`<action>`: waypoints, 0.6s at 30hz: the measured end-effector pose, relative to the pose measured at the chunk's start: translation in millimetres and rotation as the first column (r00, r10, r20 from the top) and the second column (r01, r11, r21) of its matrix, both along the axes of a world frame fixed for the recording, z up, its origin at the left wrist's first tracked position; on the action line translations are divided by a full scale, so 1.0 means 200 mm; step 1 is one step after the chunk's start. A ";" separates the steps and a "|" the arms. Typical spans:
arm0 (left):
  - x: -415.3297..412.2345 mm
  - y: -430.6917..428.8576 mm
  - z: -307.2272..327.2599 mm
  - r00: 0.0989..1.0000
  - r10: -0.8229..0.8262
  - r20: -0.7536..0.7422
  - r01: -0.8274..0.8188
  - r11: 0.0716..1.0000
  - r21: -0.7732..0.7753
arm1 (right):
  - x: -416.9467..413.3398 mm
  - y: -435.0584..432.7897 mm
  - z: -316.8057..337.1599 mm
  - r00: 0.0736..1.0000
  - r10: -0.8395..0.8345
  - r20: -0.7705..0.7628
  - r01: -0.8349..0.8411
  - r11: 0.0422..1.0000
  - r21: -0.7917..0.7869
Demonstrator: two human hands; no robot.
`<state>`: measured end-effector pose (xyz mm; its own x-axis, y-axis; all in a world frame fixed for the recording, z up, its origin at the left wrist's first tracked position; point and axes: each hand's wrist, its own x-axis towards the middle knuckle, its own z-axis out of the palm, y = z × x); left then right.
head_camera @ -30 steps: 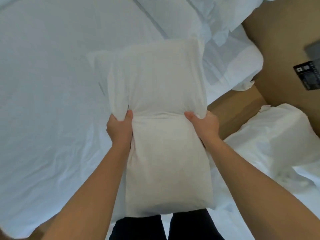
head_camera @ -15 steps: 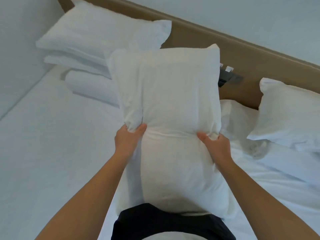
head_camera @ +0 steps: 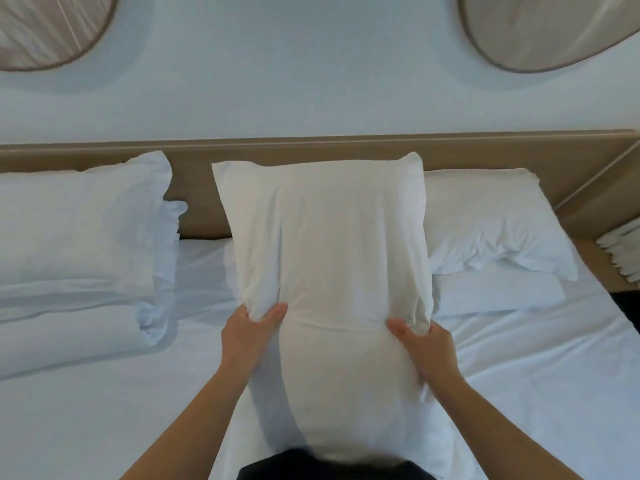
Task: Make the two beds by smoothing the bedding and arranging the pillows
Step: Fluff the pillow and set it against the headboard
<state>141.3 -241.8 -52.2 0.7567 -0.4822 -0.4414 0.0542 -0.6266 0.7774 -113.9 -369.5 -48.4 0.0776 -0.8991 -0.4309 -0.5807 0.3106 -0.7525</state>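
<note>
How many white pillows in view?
3: white rectangular fabric pillow in left hand and right hand; left pillow, right pillow at tan headboard. Layers beneath may hide more.

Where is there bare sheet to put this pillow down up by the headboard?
Bare sheet shows between the left pillows and the held pillow, below the headboard; how far it runs behind the held pillow is hidden. Nearer, the sheet is open beyond the left hand and the right hand. The right pillows crowd their corner.

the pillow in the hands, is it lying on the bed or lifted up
Lifted up. The pillow stands on end in front of the headboard, pinched at both sides by the left hand and right hand. Its bottom end is blurred.
</note>
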 end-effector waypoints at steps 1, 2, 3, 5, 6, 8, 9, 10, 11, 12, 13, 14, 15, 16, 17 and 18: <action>-0.01 -0.07 0.02 1.000 -0.015 0.005 0.015 1.000 0.002 | -0.02 -0.05 0.00 1.000 -0.009 0.000 0.009 1.000 0.004; -0.01 -0.14 0.03 0.999 -0.032 0.016 0.032 0.999 0.006 | -0.03 -0.10 0.00 1.000 -0.026 0.004 0.026 1.000 0.012; -0.01 -0.21 0.05 0.998 -0.055 0.030 0.055 0.998 0.006 | -0.05 -0.14 0.01 0.999 -0.041 0.007 0.041 0.999 0.019; 0.00 -0.35 0.10 0.992 -0.109 0.066 0.109 0.994 0.002 | -0.07 -0.21 0.02 0.998 -0.069 0.009 0.069 0.997 0.029; 0.00 -0.44 0.11 0.985 -0.150 0.080 0.151 0.989 -0.002 | -0.10 -0.26 0.01 0.996 -0.093 0.012 0.093 0.995 0.028; 0.00 -0.58 0.12 0.971 -0.222 0.088 0.223 0.975 -0.004 | -0.12 -0.33 0.00 0.989 -0.147 0.009 0.147 0.989 0.026; 0.01 -0.67 0.12 0.963 -0.257 0.085 0.259 0.966 -0.012 | -0.12 -0.36 -0.01 0.984 -0.176 0.005 0.176 0.984 0.026; 0.01 -0.69 0.11 0.959 -0.276 0.072 0.277 0.961 -0.009 | -0.13 -0.37 -0.01 0.984 -0.178 -0.017 0.178 0.984 0.028; 0.05 -0.83 0.07 0.944 -0.325 0.064 0.326 0.945 -0.007 | -0.11 -0.45 -0.05 0.974 -0.226 -0.027 0.227 0.973 0.029; 0.07 -0.88 0.05 0.931 -0.359 0.063 0.359 0.933 0.005 | -0.10 -0.48 -0.06 0.967 -0.252 -0.032 0.253 0.967 0.035; 0.09 -0.93 0.04 0.927 -0.370 0.063 0.370 0.929 0.013 | -0.07 -0.49 -0.05 0.967 -0.252 -0.026 0.253 0.966 0.043; 0.13 -1.02 0.03 0.915 -0.399 0.063 0.399 0.917 0.020 | -0.04 -0.53 -0.07 0.959 -0.284 -0.023 0.284 0.958 0.045; 0.18 -1.13 0.01 0.894 -0.444 0.068 0.443 0.896 0.026 | -0.01 -0.59 -0.08 0.946 -0.322 -0.025 0.323 0.945 0.048; 0.23 -1.23 0.00 0.874 -0.482 0.060 0.481 0.876 0.029 | 0.03 -0.63 -0.08 0.931 -0.366 -0.016 0.366 0.929 0.052; 0.26 -1.33 0.00 0.851 -0.521 0.063 0.520 0.853 0.031 | 0.07 -0.66 -0.07 0.912 -0.410 -0.010 0.410 0.911 0.052; 0.30 -1.42 0.01 0.827 -0.559 0.060 0.558 0.829 0.032 | 0.11 -0.70 -0.06 0.893 -0.450 0.002 0.449 0.892 0.046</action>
